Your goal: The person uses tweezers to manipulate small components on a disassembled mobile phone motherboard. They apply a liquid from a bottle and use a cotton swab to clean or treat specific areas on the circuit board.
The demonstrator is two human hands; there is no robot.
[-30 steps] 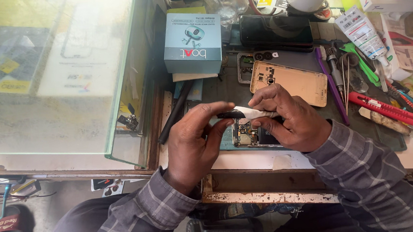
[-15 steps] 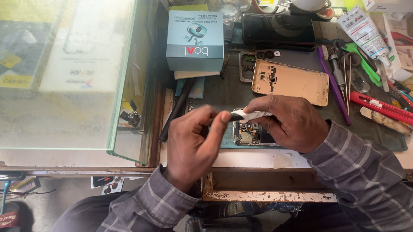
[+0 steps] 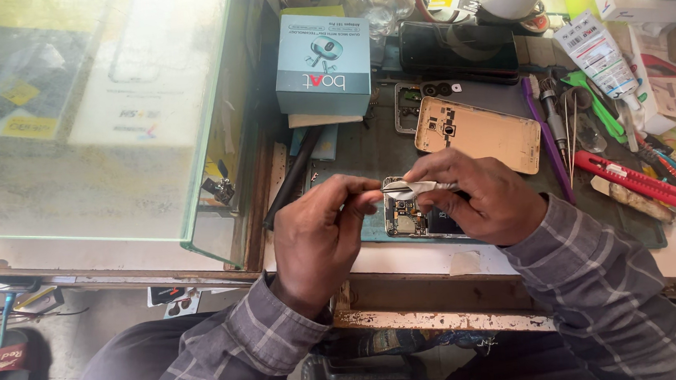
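An opened phone (image 3: pixel 406 217) with its circuit board showing lies on the workbench between my hands. My right hand (image 3: pixel 479 199) pinches a thin white-wrapped tool (image 3: pixel 422 186) held sideways just above the phone. My left hand (image 3: pixel 321 235) is curled beside the phone's left edge, with fingertips meeting the tool's left end. The phone's right half is hidden under my right hand.
A gold phone back cover (image 3: pixel 478 132) lies behind the phone, with a dark phone (image 3: pixel 455 48) and a teal box (image 3: pixel 324 62) further back. Screwdrivers, tweezers, a red cutter (image 3: pixel 635 181) and a glue tube (image 3: pixel 599 55) crowd the right. A glass display case (image 3: pixel 91 113) stands left.
Both hands have stayed over the opened phone with only small shifts. The tool's white part has slid slightly toward my left fingertips.
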